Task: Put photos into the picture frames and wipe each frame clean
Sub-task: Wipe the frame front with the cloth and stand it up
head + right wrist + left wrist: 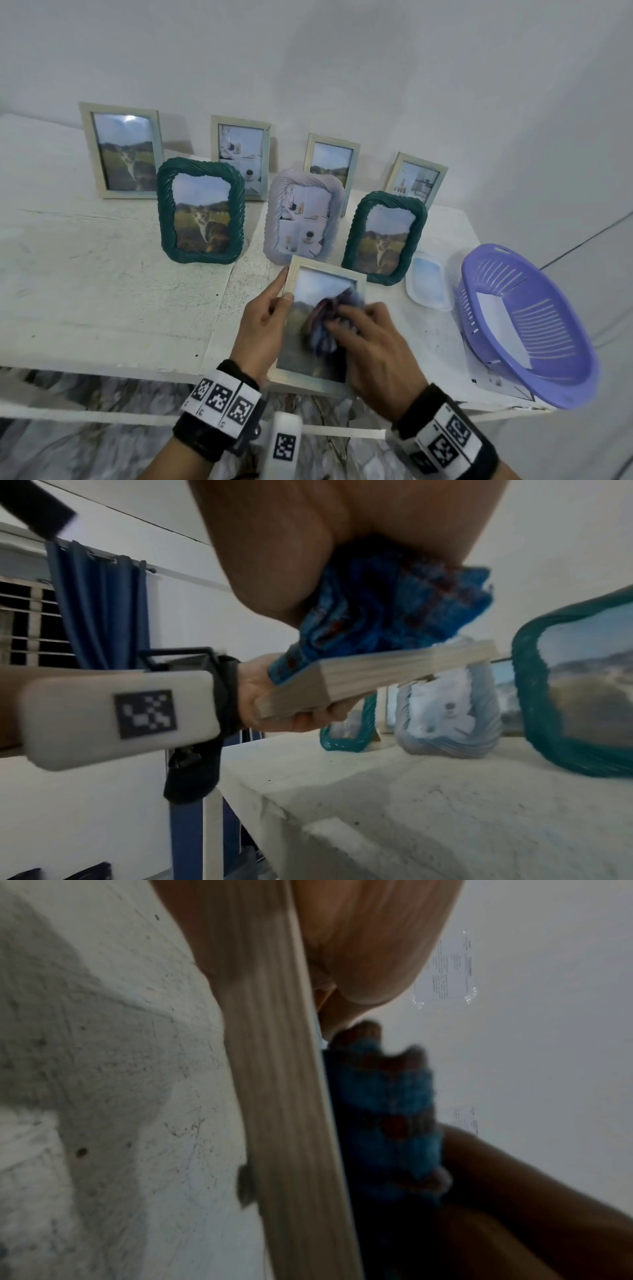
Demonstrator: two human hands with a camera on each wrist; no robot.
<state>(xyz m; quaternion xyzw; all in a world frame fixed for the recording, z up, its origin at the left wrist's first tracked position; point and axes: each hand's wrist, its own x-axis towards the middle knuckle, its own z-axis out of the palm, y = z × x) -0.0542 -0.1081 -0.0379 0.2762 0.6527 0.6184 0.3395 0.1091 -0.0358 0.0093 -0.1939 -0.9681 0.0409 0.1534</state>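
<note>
Your left hand grips the left edge of a pale wooden frame, thumb on the front rail and fingers curled beneath it; the right wrist view shows that frame lifted clear of the white table, tilted, near its front edge. Your right hand presses a bunched blue and dark red cloth against the frame's glass, fingers bent over the cloth and clamped on it. The photo behind the glass shows sky above a field; the cloth hides its middle. Seven further frames stand upright behind it, each with a photo in place: four pale wooden ones in the back row and, ahead of them, a green twisted frame, a lilac twisted frame and a second green one. To the right, a clear plastic lid lies flat beside a purple slotted basket, which holds a white sheet.
</note>
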